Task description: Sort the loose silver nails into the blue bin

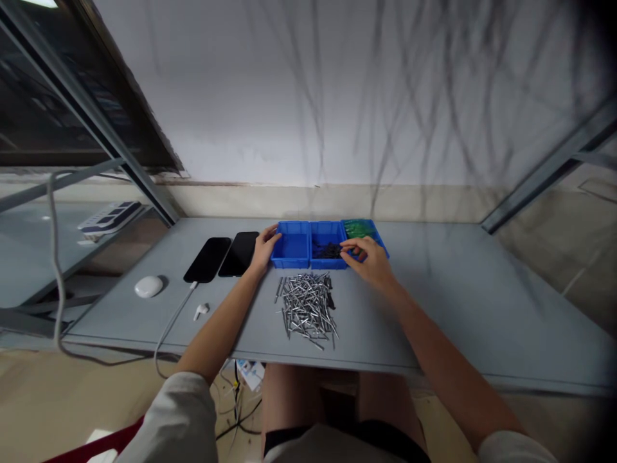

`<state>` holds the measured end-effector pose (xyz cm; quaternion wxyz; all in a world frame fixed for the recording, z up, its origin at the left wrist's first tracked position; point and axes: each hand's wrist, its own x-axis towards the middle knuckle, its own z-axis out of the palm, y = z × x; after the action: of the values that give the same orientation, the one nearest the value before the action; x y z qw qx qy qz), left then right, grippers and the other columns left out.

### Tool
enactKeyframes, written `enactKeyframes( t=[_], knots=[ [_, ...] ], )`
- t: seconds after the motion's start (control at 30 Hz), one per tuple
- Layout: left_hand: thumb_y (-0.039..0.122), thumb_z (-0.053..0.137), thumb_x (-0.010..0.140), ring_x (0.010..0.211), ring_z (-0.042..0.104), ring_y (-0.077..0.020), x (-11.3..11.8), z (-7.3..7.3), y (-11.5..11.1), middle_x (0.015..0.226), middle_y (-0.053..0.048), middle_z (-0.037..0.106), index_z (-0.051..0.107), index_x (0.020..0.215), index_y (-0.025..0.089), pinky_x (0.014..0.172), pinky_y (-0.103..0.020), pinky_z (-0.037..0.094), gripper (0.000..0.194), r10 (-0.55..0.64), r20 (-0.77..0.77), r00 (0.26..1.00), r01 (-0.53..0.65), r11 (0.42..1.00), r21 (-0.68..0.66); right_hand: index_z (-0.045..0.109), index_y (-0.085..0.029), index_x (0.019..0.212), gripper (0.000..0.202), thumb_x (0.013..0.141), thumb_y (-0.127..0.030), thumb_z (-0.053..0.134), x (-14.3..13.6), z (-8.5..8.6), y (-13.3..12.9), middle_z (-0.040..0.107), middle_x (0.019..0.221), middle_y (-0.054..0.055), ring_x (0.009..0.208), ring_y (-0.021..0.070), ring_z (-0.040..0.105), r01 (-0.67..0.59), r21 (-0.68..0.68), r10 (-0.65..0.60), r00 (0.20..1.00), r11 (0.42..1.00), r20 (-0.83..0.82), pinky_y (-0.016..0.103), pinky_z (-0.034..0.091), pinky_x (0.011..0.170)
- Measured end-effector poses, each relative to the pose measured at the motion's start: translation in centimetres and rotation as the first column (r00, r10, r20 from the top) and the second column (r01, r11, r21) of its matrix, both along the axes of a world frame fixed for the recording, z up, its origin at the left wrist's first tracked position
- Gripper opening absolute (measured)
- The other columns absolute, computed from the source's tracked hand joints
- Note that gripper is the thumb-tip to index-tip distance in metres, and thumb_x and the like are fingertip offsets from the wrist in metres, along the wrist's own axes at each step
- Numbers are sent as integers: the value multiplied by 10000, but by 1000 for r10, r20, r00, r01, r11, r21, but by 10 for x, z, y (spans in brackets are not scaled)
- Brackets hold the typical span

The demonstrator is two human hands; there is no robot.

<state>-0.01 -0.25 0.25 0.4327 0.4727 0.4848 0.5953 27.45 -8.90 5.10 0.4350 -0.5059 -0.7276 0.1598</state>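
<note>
Bins, three of them and all blue, stand side by side near the back of the grey table (448, 302), below the pale wall (270, 116). From where I stand, the left hand (263, 249) touches the outer side of the left bin (290, 262), thumb and fingers a little apart at its rim; I cannot tell whether they grip it. The right hand (371, 260) is at the border of the middle bin (328, 263) and the right bin (382, 241), fingers bent and fingertips drawn close to the thumb, though I can't tell if anything is pinched there. Small dark pieces (330, 251) lie in the middle bin, green pieces (357, 227) in the right one. In front of the bins, between the forearms, spreads a loose heap of thin metal rods (307, 307) (quite a tangle, pointing every which way). Further left lie two black phones (207, 260), one with a white cable (174, 318) plugged in, plus a rounded white case (148, 286) and a white earbud (202, 310).
</note>
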Motion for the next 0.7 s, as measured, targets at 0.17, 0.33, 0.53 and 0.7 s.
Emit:
enactKeyframes(
  t=[0.17, 0.33, 0.53, 0.7],
  knots=[
    [310, 711, 643, 1140, 558, -255, 1, 0, 0, 1111, -88, 673, 677, 1070, 186, 1029, -415, 379, 446, 7, -1, 1000, -7, 1000, 0, 695, -238, 882, 142, 844, -245, 558, -5, -8, -2, 702, 879, 58, 908, 242, 557, 92, 97, -108, 977, 991, 182, 343, 458, 750],
    [307, 715, 640, 1152, 552, -253, 1, -1, 1, 1129, -93, 668, 675, 1068, 180, 1034, -408, 377, 448, -2, 6, 1000, 2, 1000, 10, 686, -225, 878, 144, 855, -229, 543, -7, -14, -1, 708, 889, 58, 923, 236, 553, 77, 137, -107, 968, 988, 228, 349, 451, 804],
    [303, 709, 651, 1137, 559, -251, 1, 0, 1, 1095, -77, 678, 682, 1054, 196, 1025, -406, 385, 418, 16, -15, 1000, -16, 1000, 3, 680, -226, 867, 120, 832, -228, 565, -4, -9, 0, 707, 878, 51, 874, 228, 569, 44, 130, -70, 978, 991, 197, 346, 444, 793],
    [295, 710, 650, 1143, 554, -254, 1, 0, 1, 1088, -77, 680, 689, 1038, 200, 1029, -406, 379, 400, 22, -14, 1000, -22, 1000, 8, 688, -231, 903, 135, 804, -250, 600, -3, -2, -6, 691, 793, 20, 619, 148, 549, -164, -109, 188, 945, 980, 268, 280, 411, 633]
  ],
)
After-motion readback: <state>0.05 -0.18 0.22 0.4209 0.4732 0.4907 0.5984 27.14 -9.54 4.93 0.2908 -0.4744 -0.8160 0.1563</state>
